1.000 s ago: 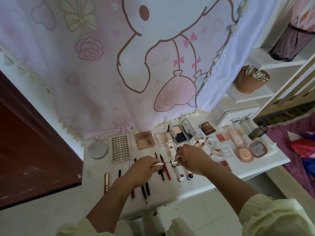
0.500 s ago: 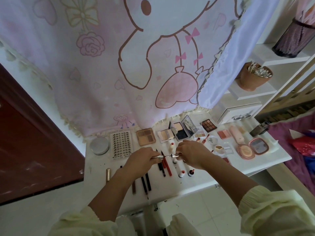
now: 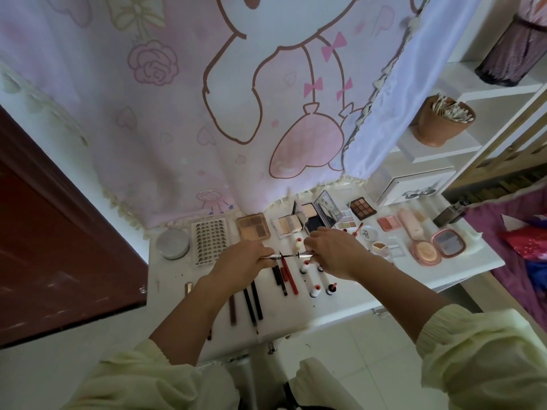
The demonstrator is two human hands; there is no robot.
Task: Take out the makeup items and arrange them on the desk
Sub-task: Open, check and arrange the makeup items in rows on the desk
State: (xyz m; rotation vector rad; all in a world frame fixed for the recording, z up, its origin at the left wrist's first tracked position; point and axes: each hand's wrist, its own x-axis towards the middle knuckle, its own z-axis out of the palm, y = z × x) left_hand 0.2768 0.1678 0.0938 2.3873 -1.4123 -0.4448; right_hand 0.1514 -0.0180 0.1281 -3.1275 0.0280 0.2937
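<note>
Left hand (image 3: 245, 261) pinches one end of a slim silver eyeliner pen (image 3: 272, 256) and right hand (image 3: 334, 253) pinches the other, holding it level just above the white tabletop (image 3: 168, 285). It looks light, stiff and slick, and its thin dark middle seems fragile, so grip the silver ends. Black pencils (image 3: 257, 300) lie at 6 o'clock of the left hand, a tan square eyeshadow palette (image 3: 253, 226) at 12.

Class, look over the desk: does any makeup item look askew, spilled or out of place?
Nothing looks spilled. One silver pen is off the desk, gripped level between the left hand and right hand, apparently pulled apart at its middle.
</note>
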